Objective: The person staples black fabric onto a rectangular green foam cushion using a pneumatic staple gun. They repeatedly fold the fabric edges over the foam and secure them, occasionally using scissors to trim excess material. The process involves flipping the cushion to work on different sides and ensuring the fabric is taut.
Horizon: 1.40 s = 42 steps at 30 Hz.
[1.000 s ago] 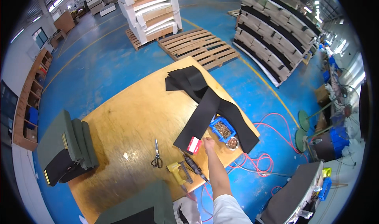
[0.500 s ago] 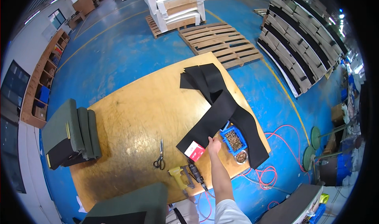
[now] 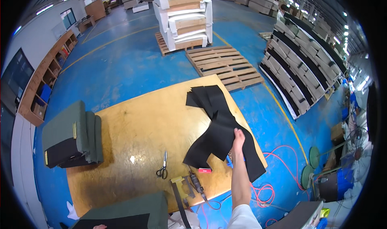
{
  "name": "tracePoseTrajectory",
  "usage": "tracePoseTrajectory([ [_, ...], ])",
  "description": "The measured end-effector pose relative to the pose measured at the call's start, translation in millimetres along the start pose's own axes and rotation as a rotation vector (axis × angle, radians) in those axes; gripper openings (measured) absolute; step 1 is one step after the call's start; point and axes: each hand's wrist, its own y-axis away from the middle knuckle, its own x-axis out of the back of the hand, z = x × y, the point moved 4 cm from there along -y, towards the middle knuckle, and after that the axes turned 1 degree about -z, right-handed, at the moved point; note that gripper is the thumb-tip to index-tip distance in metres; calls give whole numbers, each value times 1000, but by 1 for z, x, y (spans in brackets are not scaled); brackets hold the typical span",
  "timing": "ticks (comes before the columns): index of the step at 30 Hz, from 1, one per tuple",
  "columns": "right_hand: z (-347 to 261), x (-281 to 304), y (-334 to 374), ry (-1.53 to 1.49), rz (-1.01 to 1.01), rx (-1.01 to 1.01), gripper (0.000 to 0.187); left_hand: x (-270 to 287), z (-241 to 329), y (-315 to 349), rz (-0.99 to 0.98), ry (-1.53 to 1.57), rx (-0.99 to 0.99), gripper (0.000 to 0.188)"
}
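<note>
My right hand [image 3: 238, 138] is closed on the edge of a black fabric strip [image 3: 217, 138], which is bent up from the table. More black strips [image 3: 203, 96] lie overlapping on the table's right side. Under the lifted strip, a red and white box [image 3: 204, 170] shows only in part. A blue bin [image 3: 229, 160] is mostly hidden behind my right hand and forearm. Just a bit of my left hand [image 3: 100, 226] shows at the bottom edge, by a green and black padded piece [image 3: 125, 213]; its fingers cannot be made out.
On the wooden table [image 3: 137, 124] lie black-handled scissors [image 3: 163, 168], a yellow staple gun [image 3: 182, 188] and a black air tool [image 3: 196, 182]. Folded green padded pieces [image 3: 68, 136] are stacked at left. Red hoses [image 3: 264, 196] trail over the floor; a pallet [image 3: 225, 65] lies beyond.
My right hand has moved up and right, lifting and folding over the black strip's near end. The box is now largely covered. A bit of my left hand has come into view.
</note>
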Motion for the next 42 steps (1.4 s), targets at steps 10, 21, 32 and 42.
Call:
tracePoseTrajectory([
  [10,-178,-225,61,281,-578,231,8,8,7,-15,-286,25,-266,70],
  [21,-200,-377,557,374,-2139,530,17,115,119,-1,315,212,-1134,63],
  [32,-214,-277,509,990,-1594,-289,26,163,-76,0,-429,55,-780,49],
  [42,-142,-210,546,868,-839,28,22,49,-187,-4,-753,-587,-449,65],
])
